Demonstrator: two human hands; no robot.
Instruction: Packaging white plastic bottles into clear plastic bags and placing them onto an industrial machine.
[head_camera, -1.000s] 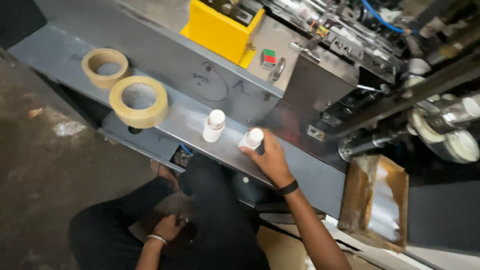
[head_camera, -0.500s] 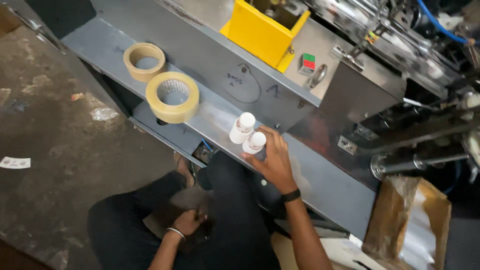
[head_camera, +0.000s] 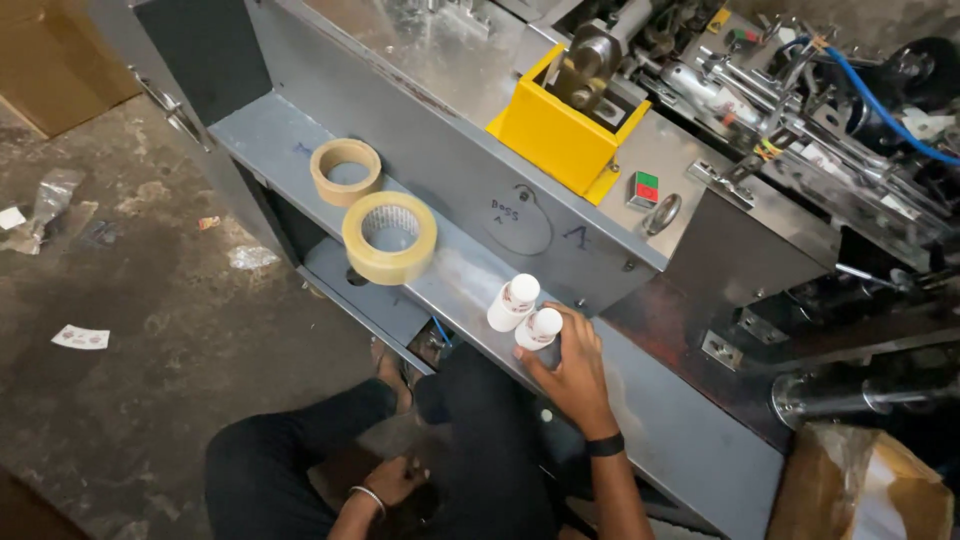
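Two small white bottles stand close together on the grey metal ledge (head_camera: 470, 275) of a machine. My right hand (head_camera: 572, 372) grips the nearer white bottle (head_camera: 539, 329) from below and right. The other white bottle (head_camera: 513, 302) stands just left of it, free of the hand. My left hand (head_camera: 392, 479) is low down by my lap, over dark trousers; what it holds is not clear.
Two rolls of tape lie on the ledge to the left: a clear-yellow roll (head_camera: 389, 237) and a brown roll (head_camera: 346, 171). A yellow box (head_camera: 556, 133) sits on the machine top, with a red-green button (head_camera: 644, 188) beside it. A cardboard box (head_camera: 862, 494) is at lower right.
My right hand has brought the held bottle leftward until it stands right beside the other bottle. The view has shifted; the tape rolls stay put.
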